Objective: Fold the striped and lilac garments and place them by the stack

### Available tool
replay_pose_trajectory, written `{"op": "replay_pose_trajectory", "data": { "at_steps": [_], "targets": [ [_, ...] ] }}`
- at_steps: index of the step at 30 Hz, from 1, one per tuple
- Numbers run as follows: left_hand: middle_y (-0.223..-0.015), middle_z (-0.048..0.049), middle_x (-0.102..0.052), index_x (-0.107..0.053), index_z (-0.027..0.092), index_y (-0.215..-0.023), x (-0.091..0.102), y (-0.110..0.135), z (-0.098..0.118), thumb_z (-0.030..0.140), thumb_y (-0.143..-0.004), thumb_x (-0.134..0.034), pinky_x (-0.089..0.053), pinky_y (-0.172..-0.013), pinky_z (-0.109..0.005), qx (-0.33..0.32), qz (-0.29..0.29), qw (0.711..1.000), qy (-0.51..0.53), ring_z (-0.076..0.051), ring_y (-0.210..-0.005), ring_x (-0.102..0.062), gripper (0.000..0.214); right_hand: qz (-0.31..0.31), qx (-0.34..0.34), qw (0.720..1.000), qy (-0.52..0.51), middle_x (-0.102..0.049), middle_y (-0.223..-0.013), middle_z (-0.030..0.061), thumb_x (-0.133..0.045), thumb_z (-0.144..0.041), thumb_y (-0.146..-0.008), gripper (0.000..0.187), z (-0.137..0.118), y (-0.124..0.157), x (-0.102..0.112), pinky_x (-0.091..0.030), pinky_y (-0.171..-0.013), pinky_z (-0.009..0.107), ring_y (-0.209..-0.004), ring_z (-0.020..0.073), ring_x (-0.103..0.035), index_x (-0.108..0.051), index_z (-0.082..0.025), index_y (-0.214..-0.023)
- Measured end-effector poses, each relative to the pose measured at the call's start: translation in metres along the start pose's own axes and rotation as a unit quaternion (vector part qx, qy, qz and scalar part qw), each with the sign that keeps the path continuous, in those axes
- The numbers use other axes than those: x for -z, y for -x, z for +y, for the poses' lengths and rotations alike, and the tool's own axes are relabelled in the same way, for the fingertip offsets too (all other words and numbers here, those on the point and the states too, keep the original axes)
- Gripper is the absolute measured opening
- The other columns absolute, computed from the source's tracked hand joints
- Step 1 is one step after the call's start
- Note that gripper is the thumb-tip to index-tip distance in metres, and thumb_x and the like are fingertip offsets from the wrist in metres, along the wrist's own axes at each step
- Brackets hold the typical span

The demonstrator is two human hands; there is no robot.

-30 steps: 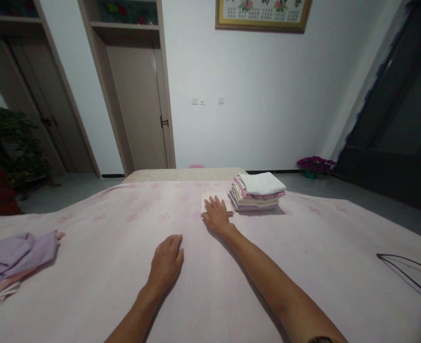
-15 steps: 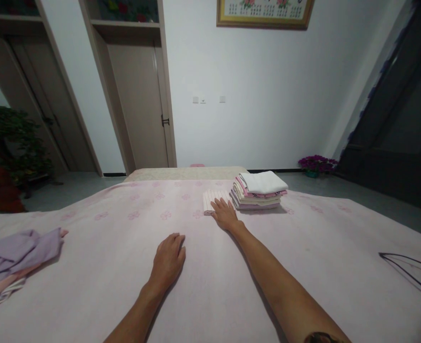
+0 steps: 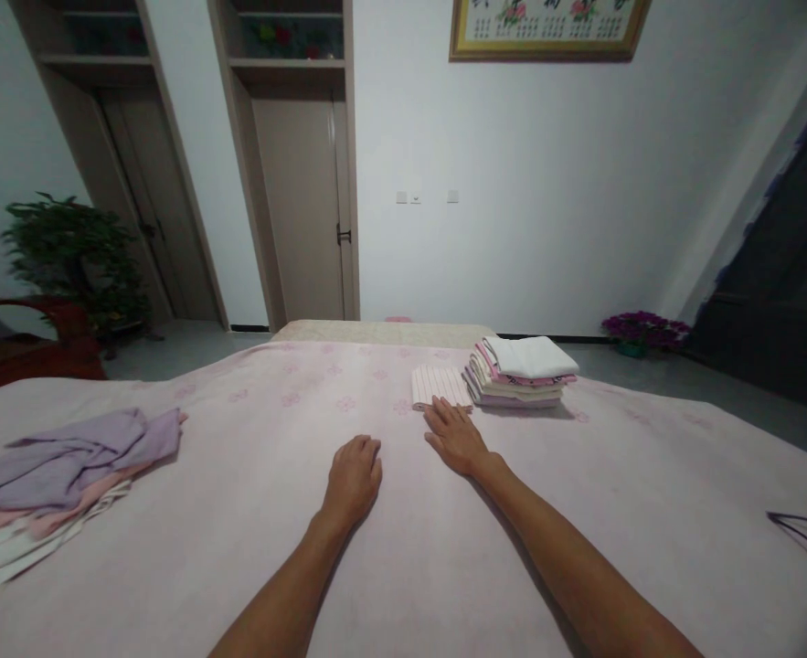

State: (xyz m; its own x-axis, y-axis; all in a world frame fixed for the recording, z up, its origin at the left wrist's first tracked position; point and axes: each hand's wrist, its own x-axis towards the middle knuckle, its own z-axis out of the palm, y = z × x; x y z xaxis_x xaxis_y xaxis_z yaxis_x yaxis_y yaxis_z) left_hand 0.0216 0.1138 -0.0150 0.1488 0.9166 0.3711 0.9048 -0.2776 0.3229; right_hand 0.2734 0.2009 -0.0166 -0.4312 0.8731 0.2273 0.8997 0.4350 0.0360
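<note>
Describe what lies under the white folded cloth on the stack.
Beneath the white cloth, more folded cloths show at their edges: pink, then cream, with purple lowest. Their upper faces are covered, so full patterns cannot be seen.

On the pink sheet (image 3: 409,567), loose fabrics (image 3: 80,461) are seen at nine o'clock, wire (image 3: 773,515) at three. Striped cloth (image 3: 437,382) is laid at twelve, folded stack (image 3: 523,375) at one.

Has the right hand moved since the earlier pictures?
Yes. Judged against the stack of folded cloths, the right hand has drawn back toward the person; its fingertips now overlap only the striped cloth's near part.
</note>
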Motion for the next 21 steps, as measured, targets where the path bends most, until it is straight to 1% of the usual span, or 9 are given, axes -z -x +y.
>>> {"op": "replay_pose_trajectory", "data": {
  "at_steps": [5, 9, 11, 13, 15, 17, 18, 20, 21],
  "targets": [
    [-0.128, -0.0114, -0.062, -0.062, 0.018, -0.125, 0.003, 0.004, 0.001, 0.021, -0.094, -0.045, -0.038, -0.109, -0.036, -0.008, 0.0, 1.0, -0.022, -0.022, -0.121, -0.057, 0.035, -0.065, 0.019, 0.996, -0.053, -0.02, -0.165, 0.011, -0.022, -0.057, -0.102, 0.068, -0.033, 0.048, 0.006, -0.01, -0.123, 0.048, -0.153, 0.0253, -0.015, -0.03, -0.019, -0.157],
    [-0.136, -0.0134, -0.06, -0.06, 0.017, -0.129, 0.002, 0.009, 0.001, 0.026, -0.095, -0.046, -0.036, -0.112, -0.037, -0.016, -0.005, 0.999, -0.031, -0.024, -0.127, -0.054, 0.038, -0.065, 0.006, 0.996, -0.068, -0.021, -0.165, 0.0093, -0.023, -0.059, -0.101, 0.068, -0.05, 0.081, 0.014, -0.01, -0.124, 0.047, -0.153, 0.025, -0.014, -0.032, -0.021, -0.157],
    [-0.138, -0.0126, -0.059, -0.06, 0.018, -0.132, 0.002, 0.012, -0.001, 0.028, -0.095, -0.048, -0.035, -0.114, -0.037, -0.019, -0.01, 0.999, -0.036, -0.023, -0.13, -0.052, 0.04, -0.062, -0.006, 0.995, -0.074, -0.023, -0.164, 0.0081, -0.027, -0.057, -0.101, 0.066, -0.054, 0.093, 0.018, -0.011, -0.124, 0.047, -0.153, 0.0239, -0.015, -0.034, -0.022, -0.156],
    [-0.142, -0.013, -0.057, -0.057, 0.018, -0.135, 0.006, 0.016, -0.008, 0.028, -0.095, -0.047, -0.032, -0.117, -0.039, -0.005, -0.003, 0.999, -0.048, -0.024, -0.135, -0.048, 0.043, -0.057, -0.019, 0.995, -0.08, -0.024, -0.164, 0.0071, -0.029, -0.055, -0.101, 0.064, -0.058, 0.1, 0.022, -0.011, -0.124, 0.046, -0.153, 0.023, -0.017, -0.035, -0.023, -0.156],
    [-0.147, -0.0143, -0.054, -0.054, 0.018, -0.14, 0.016, 0.02, -0.024, 0.025, -0.095, -0.045, -0.026, -0.12, -0.045, 0.029, 0.019, 0.997, -0.069, -0.026, -0.142, -0.041, 0.046, -0.053, -0.029, 0.994, -0.087, -0.026, -0.164, 0.0063, -0.029, -0.053, -0.101, 0.063, -0.06, 0.104, 0.026, -0.012, -0.124, 0.047, -0.152, 0.0225, -0.018, -0.036, -0.023, -0.155],
    [-0.151, -0.0162, -0.049, -0.05, 0.017, -0.143, 0.036, 0.025, -0.051, 0.022, -0.094, -0.043, -0.019, -0.12, -0.054, 0.076, 0.046, 0.991, -0.096, -0.03, -0.147, -0.033, 0.049, -0.05, -0.041, 0.994, -0.093, -0.028, -0.163, 0.0057, -0.03, -0.052, -0.101, 0.062, -0.062, 0.105, 0.028, -0.012, -0.123, 0.047, -0.152, 0.0224, -0.02, -0.038, -0.023, -0.154],
    [-0.152, -0.0172, -0.047, -0.049, 0.017, -0.144, 0.049, 0.028, -0.068, 0.02, -0.093, -0.044, -0.018, -0.119, -0.057, 0.1, 0.059, 0.987, -0.112, -0.032, -0.147, -0.031, 0.051, -0.048, -0.046, 0.993, -0.095, -0.029, -0.163, 0.0053, -0.03, -0.052, -0.1, 0.061, -0.063, 0.105, 0.028, -0.013, -0.123, 0.047, -0.152, 0.0223, -0.021, -0.039, -0.024, -0.154],
    [-0.155, -0.0242, -0.039, -0.05, 0.01, -0.143, 0.079, 0.038, -0.106, 0.016, -0.09, -0.046, -0.014, -0.118, -0.062, 0.155, 0.084, 0.973, -0.15, -0.037, -0.149, -0.025, 0.053, -0.045, -0.054, 0.993, -0.097, -0.03, -0.162, 0.0047, -0.032, -0.052, -0.1, 0.06, -0.064, 0.104, 0.029, -0.013, -0.123, 0.047, -0.151, 0.0222, -0.022, -0.04, -0.025, -0.153],
    [-0.157, -0.024, -0.035, -0.053, 0.011, -0.14, 0.095, 0.044, -0.126, 0.017, -0.09, -0.048, -0.016, -0.117, -0.059, 0.199, 0.097, 0.953, -0.208, -0.037, -0.149, -0.025, 0.051, -0.043, -0.056, 0.993, -0.096, -0.03, -0.162, 0.0047, -0.032, -0.051, -0.1, 0.06, -0.064, 0.104, 0.028, -0.013, -0.123, 0.046, -0.151, 0.0222, -0.023, -0.04, -0.024, -0.153]
  ]
}}
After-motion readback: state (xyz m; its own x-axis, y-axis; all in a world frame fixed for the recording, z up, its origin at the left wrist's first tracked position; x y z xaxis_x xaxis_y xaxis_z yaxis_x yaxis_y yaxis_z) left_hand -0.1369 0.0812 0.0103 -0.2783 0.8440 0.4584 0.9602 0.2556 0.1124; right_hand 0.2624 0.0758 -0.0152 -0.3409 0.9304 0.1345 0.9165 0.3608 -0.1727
